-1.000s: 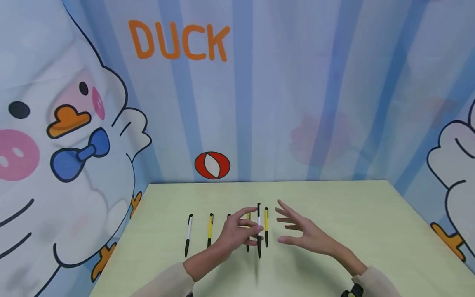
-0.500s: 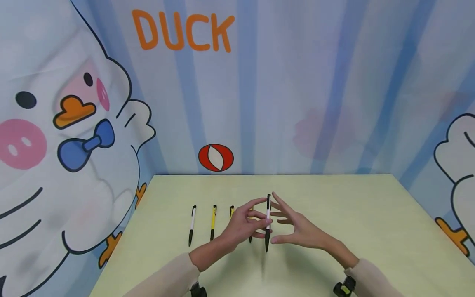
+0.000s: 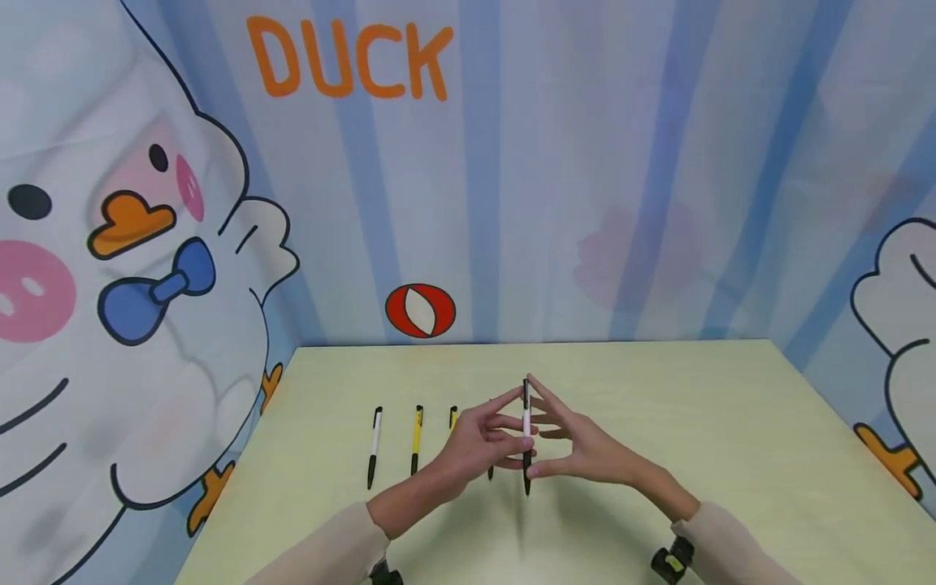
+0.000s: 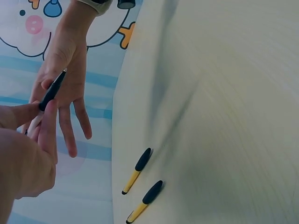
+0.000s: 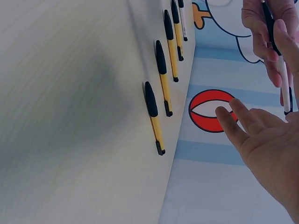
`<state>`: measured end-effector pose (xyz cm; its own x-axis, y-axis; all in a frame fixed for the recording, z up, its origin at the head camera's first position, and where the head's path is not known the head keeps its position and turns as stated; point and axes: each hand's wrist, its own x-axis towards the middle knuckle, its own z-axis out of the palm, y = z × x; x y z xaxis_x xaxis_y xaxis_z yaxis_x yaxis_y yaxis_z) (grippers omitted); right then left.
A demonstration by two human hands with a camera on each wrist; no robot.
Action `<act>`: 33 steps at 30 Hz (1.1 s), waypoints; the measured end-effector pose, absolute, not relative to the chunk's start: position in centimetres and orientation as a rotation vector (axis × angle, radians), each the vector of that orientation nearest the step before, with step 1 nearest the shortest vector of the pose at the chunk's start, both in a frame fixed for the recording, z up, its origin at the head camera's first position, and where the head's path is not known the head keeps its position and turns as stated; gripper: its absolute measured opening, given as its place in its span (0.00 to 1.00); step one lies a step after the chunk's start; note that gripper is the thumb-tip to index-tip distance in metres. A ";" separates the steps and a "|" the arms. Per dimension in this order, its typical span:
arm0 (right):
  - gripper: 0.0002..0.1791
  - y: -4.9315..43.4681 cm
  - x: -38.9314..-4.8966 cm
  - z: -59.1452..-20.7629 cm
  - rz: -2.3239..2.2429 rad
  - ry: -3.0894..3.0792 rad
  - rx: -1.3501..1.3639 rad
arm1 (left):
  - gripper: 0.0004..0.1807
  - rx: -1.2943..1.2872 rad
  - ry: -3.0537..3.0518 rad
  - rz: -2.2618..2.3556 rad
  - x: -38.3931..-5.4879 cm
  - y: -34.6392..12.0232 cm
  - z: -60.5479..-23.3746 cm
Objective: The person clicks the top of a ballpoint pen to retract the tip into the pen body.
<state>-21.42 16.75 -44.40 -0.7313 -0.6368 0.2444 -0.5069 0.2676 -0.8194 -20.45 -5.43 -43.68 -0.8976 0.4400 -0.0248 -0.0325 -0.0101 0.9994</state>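
Observation:
A white ballpoint pen (image 3: 526, 421) with a black grip and black clip stands upright above the table, its tip down. My left hand (image 3: 468, 451) pinches it at the middle between thumb and fingers. My right hand (image 3: 592, 447) meets the pen from the other side, thumb at the black grip and index fingertip at the top, fingers fairly straight. In the left wrist view, the right thumb lies at the pen's dark grip (image 4: 52, 91) and the other fingers spread out. In the right wrist view, the white barrel (image 5: 284, 77) runs between the hands.
Other pens lie in a row on the pale table (image 3: 658, 390): a white one (image 3: 375, 443) at the left end, then yellow ones (image 3: 417, 439), some partly hidden by my left hand. The nearest yellow pen in the right wrist view (image 5: 154, 114) lies apart. A printed duck curtain (image 3: 548, 162) stands behind.
My left hand has carried the pen slightly right from its place a second ago. My right hand has moved left to the pen, its thumb and index fingertip now at it.

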 end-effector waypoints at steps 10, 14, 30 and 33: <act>0.60 16.4 -22.3 -44.0 -1.481 2.464 -1.105 | 0.38 0.349 1.907 2.031 -21.3 -5.2 -43.3; 0.61 16.9 -22.5 -43.7 -1.412 2.475 -1.099 | 0.39 0.338 1.929 2.017 -21.2 -5.0 -43.7; 0.40 22.4 -23.0 -44.8 -1.333 2.613 -0.968 | 0.40 0.216 2.057 1.976 -21.3 -5.6 -45.8; 0.38 23.5 -23.1 -44.8 -1.323 2.631 -0.973 | 0.40 0.211 2.058 1.978 -21.5 -5.7 -45.9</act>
<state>-23.06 23.49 -44.80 -0.8023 -0.5493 0.2336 -0.5151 0.4396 -0.7358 -21.53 -5.71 -45.95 -0.9505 0.2948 -0.0985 -0.0868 0.0527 0.9948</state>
